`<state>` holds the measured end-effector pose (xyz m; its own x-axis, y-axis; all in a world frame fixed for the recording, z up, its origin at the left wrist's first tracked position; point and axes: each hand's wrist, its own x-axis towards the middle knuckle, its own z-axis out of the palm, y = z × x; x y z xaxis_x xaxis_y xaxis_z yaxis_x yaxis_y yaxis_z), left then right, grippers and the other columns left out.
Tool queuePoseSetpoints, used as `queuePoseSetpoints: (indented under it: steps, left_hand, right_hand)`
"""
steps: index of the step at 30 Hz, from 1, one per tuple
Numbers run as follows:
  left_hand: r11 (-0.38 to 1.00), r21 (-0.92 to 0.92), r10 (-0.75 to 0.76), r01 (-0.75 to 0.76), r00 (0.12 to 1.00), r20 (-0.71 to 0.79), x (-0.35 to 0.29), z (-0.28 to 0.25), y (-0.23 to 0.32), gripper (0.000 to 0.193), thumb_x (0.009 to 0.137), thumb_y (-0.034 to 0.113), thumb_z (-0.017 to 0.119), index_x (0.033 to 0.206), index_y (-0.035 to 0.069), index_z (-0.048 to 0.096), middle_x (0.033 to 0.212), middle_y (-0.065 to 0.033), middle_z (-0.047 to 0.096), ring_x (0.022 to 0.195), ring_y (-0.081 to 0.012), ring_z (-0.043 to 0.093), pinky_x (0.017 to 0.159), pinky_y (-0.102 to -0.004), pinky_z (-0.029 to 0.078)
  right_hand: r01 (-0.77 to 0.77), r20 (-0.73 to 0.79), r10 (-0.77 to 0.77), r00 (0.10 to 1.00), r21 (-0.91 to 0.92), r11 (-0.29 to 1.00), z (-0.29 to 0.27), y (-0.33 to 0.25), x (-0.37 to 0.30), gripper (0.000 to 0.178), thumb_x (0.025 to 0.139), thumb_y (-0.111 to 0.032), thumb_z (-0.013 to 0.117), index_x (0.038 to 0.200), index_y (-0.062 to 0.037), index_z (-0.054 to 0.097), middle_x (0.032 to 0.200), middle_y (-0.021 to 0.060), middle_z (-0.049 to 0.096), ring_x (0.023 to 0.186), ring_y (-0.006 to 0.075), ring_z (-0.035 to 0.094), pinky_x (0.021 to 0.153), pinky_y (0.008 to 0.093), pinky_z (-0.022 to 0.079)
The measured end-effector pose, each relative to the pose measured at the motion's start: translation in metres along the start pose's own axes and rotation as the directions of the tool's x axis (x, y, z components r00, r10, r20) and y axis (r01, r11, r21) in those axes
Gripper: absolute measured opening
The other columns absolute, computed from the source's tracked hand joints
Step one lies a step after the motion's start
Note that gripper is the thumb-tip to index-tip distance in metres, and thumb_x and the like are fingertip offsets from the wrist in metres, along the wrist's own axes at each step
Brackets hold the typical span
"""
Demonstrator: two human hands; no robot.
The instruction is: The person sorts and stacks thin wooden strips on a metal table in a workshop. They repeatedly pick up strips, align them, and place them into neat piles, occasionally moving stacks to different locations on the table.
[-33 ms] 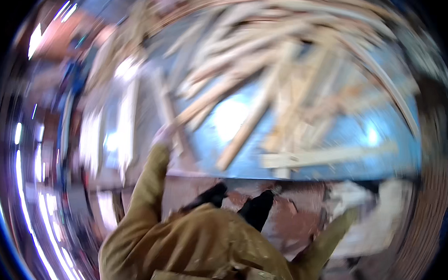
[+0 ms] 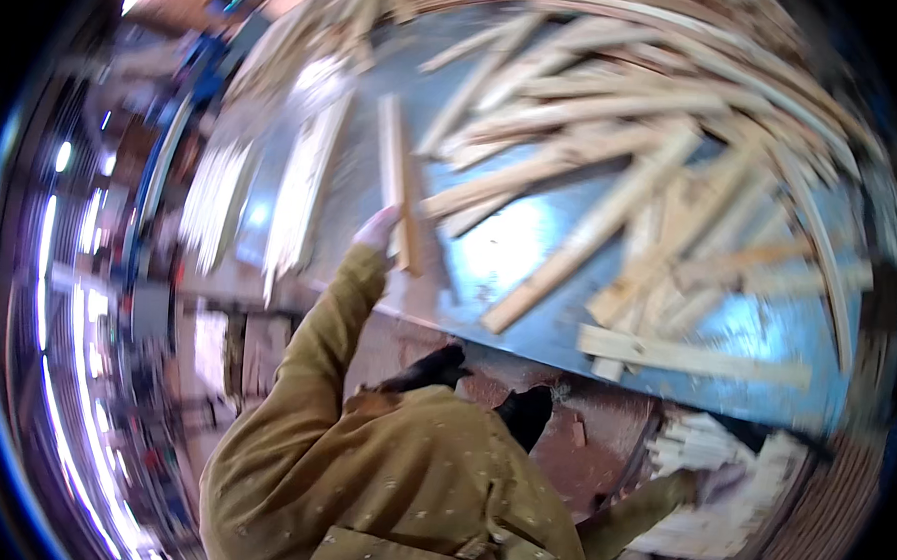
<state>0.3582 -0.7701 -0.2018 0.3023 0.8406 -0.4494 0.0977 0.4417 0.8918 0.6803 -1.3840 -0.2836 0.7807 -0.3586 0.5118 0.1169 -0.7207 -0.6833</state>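
My left hand (image 2: 377, 227) is closed around the lower part of a wooden strip (image 2: 390, 147), which stands out lengthwise over the metal-topped table (image 2: 443, 285). Low on the right, my right hand (image 2: 725, 484) is over a stack of pale wooden strips (image 2: 693, 526) beside the table. Its fingers are smeared, so neither their pose nor any hold shows. On the table to the right of my left hand lies a loose heap of wooden strips (image 2: 591, 226). To its left is a neat bundle of strips (image 2: 307, 189).
Another row of pale strips (image 2: 217, 205) lies at the table's left end, with more wood (image 2: 278, 47) behind it. A single short board (image 2: 695, 356) lies along the near edge. Below, my dark shoes (image 2: 525, 415) stand on a reddish, worn floor (image 2: 580, 476).
The view has swung, so the table and wood sit farther right and tilted. My left hand keeps the strip. My right hand now shows faintly over the stack at lower right.
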Motion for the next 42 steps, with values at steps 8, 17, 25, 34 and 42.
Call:
queuePoseSetpoints:
  steps: [8, 17, 25, 34, 42]
  left_hand:
    - [0.653, -0.553, -0.058, 0.516, 0.763, 0.644, 0.037, -0.042, -0.001, 0.046, 0.085, 0.02, 0.07, 0.12, -0.007, 0.057, 0.109, -0.0239, 0.066, 0.099, -0.0377, 0.067, 0.088, -0.0552, 0.057]
    - [0.936, 0.24, -0.292, 0.257, 0.949, 0.123, 0.089, -0.15, 0.045, 0.038, 0.091, 0.006, 0.056, 0.128, 0.0, 0.051, 0.094, -0.0169, 0.068, 0.08, -0.0231, 0.067, 0.068, -0.0369, 0.06]
    - [-0.153, 0.972, 0.579, -0.176, 0.781, 0.233, 0.116, -0.254, 0.066, 0.077, 0.083, 0.032, 0.07, 0.145, 0.003, 0.033, 0.127, -0.0244, 0.052, 0.112, -0.0333, 0.057, 0.094, -0.0469, 0.049]
    - [0.794, -0.21, -0.369, 0.571, 0.727, 0.579, 0.073, -0.154, 0.071, 0.067, 0.093, 0.041, 0.065, 0.141, 0.002, 0.04, 0.115, -0.0189, 0.061, 0.095, -0.0317, 0.066, 0.074, -0.044, 0.057]
    - [0.708, -0.51, -0.046, 0.488, 0.753, 0.656, 0.065, -0.194, 0.086, 0.053, 0.09, 0.031, 0.067, 0.124, -0.006, 0.051, 0.071, -0.0095, 0.06, 0.053, -0.0137, 0.054, 0.042, -0.0217, 0.042]
  right_hand:
    - [-0.783, 0.905, -0.2, 0.375, 0.424, 0.455, 0.086, -0.384, -0.27, 0.061, 0.096, -0.028, 0.053, 0.143, 0.0064, 0.037, 0.134, 0.0184, 0.05, 0.122, 0.0272, 0.051, 0.104, 0.0369, 0.042]
    - [-0.74, 0.863, -0.153, -0.481, -0.306, 0.6, 0.129, -0.512, -0.4, 0.071, 0.087, -0.035, 0.065, 0.141, 0.0016, 0.036, 0.118, 0.0267, 0.059, 0.092, 0.0329, 0.063, 0.075, 0.0463, 0.054]
    - [-0.848, 0.813, -0.289, -0.505, -0.53, -0.01, 0.155, -0.518, -0.41, 0.063, 0.091, -0.046, 0.059, 0.136, -0.0023, 0.049, 0.105, 0.0169, 0.065, 0.077, 0.0228, 0.06, 0.061, 0.0336, 0.055]
    - [-0.309, 0.757, -0.578, -0.304, 0.496, 0.812, 0.17, -0.593, -0.406, 0.046, 0.094, -0.023, 0.06, 0.133, -0.0012, 0.049, 0.105, 0.0153, 0.064, 0.09, 0.0259, 0.062, 0.081, 0.0336, 0.054]
    - [0.74, 0.881, -0.388, 0.271, 0.067, 0.67, 0.353, -0.599, -0.335, 0.085, 0.087, -0.051, 0.06, 0.146, 0.0039, 0.033, 0.147, 0.025, 0.041, 0.137, 0.0353, 0.04, 0.115, 0.0408, 0.031]
